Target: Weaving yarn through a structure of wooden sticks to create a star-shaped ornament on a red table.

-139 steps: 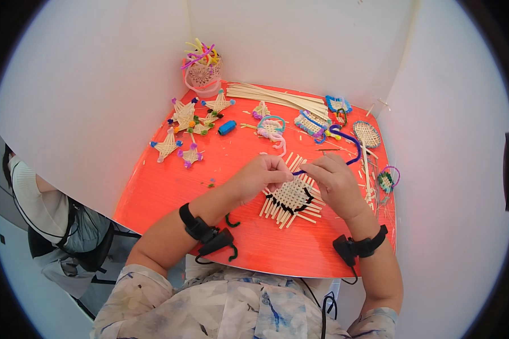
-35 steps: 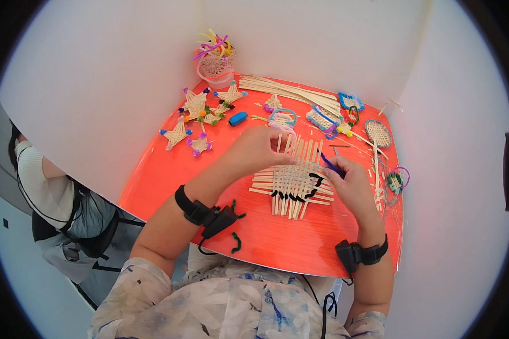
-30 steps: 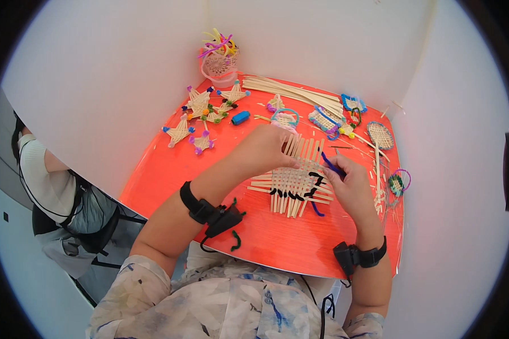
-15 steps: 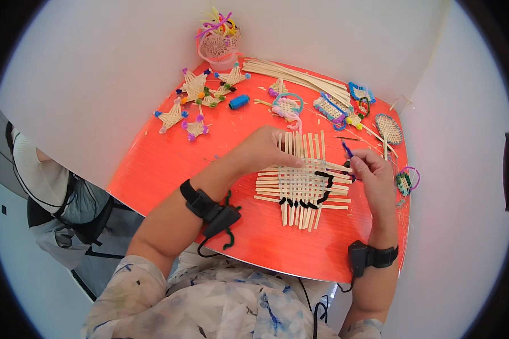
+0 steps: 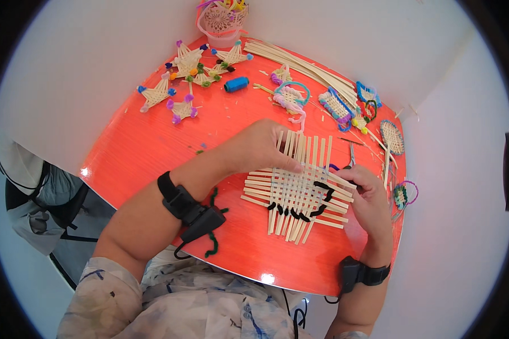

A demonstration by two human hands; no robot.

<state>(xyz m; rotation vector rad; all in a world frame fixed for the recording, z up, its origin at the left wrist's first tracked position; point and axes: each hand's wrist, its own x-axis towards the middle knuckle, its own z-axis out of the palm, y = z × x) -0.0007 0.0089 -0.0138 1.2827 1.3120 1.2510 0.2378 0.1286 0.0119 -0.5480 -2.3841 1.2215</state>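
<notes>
A panel of woven pale bamboo strips (image 5: 297, 189) is tilted over the red table, its strip ends sticking out on all sides. My left hand (image 5: 266, 146) is closed on its upper left part, with the thumb lying across the weave. A black fuzzy pipe cleaner (image 5: 320, 210) winds through the strips along the bottom and up the right side. My right hand (image 5: 369, 198) is closed at the right-hand strip ends. A purple pipe cleaner (image 5: 332, 167) shows beside its fingertips, mostly hidden behind the strips.
Woven stars (image 5: 189, 62) with coloured tips lie at the back left, near a blue thread spool (image 5: 236, 85). Loose strips (image 5: 300, 65) and several small woven pieces (image 5: 291, 97) lie behind the panel. Scissors (image 5: 352, 153) rest beyond my right hand. A basket (image 5: 223, 25) holds pipe cleaners.
My right hand has moved down a little and lies closer to the strip ends. The purple pipe cleaner, upright above the fingers before, is now mostly behind the panel. The whole view has shifted.
</notes>
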